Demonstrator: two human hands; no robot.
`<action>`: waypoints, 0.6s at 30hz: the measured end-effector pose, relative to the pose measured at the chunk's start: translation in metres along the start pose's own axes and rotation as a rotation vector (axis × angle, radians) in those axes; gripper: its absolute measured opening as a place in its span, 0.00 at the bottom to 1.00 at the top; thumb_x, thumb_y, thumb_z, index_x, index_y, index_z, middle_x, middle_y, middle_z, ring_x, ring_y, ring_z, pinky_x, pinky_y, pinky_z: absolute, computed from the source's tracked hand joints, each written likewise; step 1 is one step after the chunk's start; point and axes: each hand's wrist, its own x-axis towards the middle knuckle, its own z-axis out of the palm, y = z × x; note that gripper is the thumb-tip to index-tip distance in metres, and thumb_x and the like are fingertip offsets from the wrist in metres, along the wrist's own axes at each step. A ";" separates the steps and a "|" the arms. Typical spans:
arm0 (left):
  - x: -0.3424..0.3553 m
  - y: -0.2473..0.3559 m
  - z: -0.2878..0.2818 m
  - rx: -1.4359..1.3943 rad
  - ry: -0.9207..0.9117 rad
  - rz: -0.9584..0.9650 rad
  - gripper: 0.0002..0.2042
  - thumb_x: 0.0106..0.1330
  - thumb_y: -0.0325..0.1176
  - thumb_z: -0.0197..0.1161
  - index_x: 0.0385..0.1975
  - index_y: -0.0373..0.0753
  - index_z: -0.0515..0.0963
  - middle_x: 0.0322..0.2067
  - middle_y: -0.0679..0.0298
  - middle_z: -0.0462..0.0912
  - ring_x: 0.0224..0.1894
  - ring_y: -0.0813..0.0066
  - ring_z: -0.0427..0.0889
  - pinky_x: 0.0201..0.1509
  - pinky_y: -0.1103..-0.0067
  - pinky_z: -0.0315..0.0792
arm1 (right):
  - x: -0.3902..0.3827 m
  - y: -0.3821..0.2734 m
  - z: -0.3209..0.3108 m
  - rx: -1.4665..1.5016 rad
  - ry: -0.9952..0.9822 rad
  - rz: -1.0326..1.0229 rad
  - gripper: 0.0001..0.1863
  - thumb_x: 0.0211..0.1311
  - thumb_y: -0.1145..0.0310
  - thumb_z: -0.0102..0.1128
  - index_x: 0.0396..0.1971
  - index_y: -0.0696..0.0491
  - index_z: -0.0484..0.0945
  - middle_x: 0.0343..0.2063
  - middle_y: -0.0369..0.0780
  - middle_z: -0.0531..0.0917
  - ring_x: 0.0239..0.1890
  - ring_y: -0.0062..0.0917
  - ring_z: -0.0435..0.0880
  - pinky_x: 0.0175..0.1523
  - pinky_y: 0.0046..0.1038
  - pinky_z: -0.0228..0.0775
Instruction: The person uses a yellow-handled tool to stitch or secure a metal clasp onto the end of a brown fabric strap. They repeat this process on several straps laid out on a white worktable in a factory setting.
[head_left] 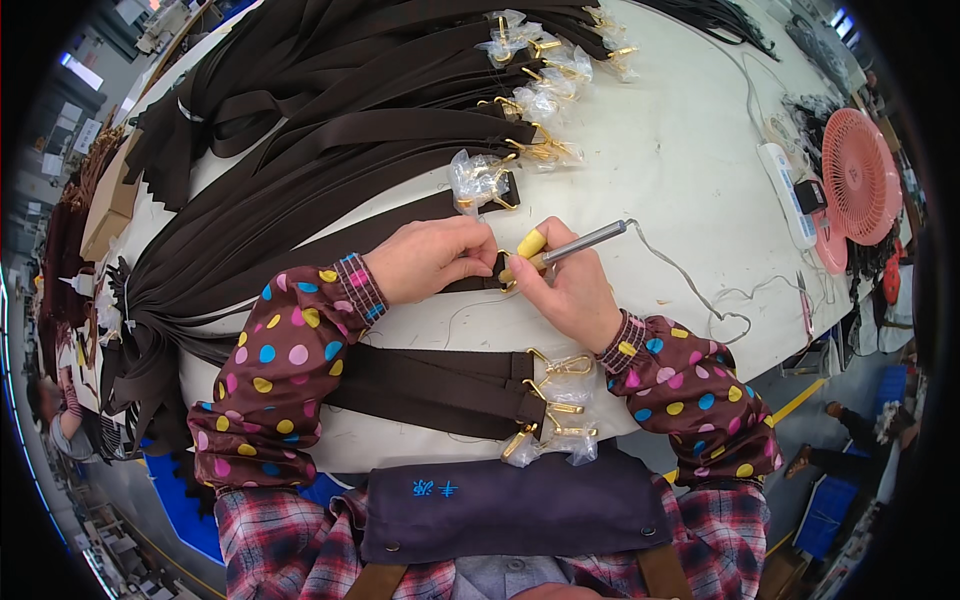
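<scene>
My left hand (pixel 432 262) is closed in a pinch on the end of a dark brown webbing strap (pixel 465 284). Close to that end, my right hand (pixel 578 297) grips a slim corded soldering iron (pixel 592 243) with a metal barrel. Its tip points at the strap end, though my fingers partly hide whether it touches. A yellow cover (pixel 532 243) sits on one of my right fingers. Just above lies another strap end with a gold hook in clear plastic wrap (pixel 480 181). Below my hands rest folded straps (pixel 430 390) with wrapped gold hooks (pixel 562 408).
Many more brown straps (pixel 300 90) fan across the white table (pixel 680 150), bunched together at the left. A grey cord (pixel 672 262) runs from the iron. At right stand a pink fan (pixel 858 178) and a white power strip (pixel 786 195). A cardboard box (pixel 108 210) is at left.
</scene>
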 end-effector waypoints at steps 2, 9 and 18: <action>0.000 0.001 0.000 -0.009 0.006 -0.017 0.05 0.65 0.34 0.60 0.35 0.41 0.73 0.33 0.63 0.78 0.38 0.64 0.79 0.42 0.71 0.72 | 0.000 0.000 0.000 0.001 -0.002 0.003 0.11 0.62 0.67 0.60 0.31 0.57 0.69 0.22 0.34 0.76 0.24 0.13 0.71 0.28 0.20 0.62; 0.000 0.010 0.000 -0.104 0.060 -0.140 0.05 0.67 0.31 0.58 0.35 0.39 0.70 0.25 0.65 0.75 0.25 0.75 0.76 0.29 0.79 0.71 | -0.001 0.008 0.001 0.178 0.045 0.015 0.11 0.61 0.70 0.60 0.32 0.58 0.67 0.23 0.40 0.79 0.24 0.22 0.82 0.28 0.23 0.71; -0.013 0.016 0.010 -0.310 0.104 -0.302 0.04 0.70 0.31 0.54 0.37 0.39 0.67 0.19 0.70 0.71 0.19 0.86 0.72 0.19 0.86 0.68 | 0.000 0.013 0.005 0.097 0.026 -0.032 0.12 0.61 0.68 0.62 0.33 0.56 0.68 0.21 0.38 0.79 0.20 0.19 0.77 0.25 0.21 0.67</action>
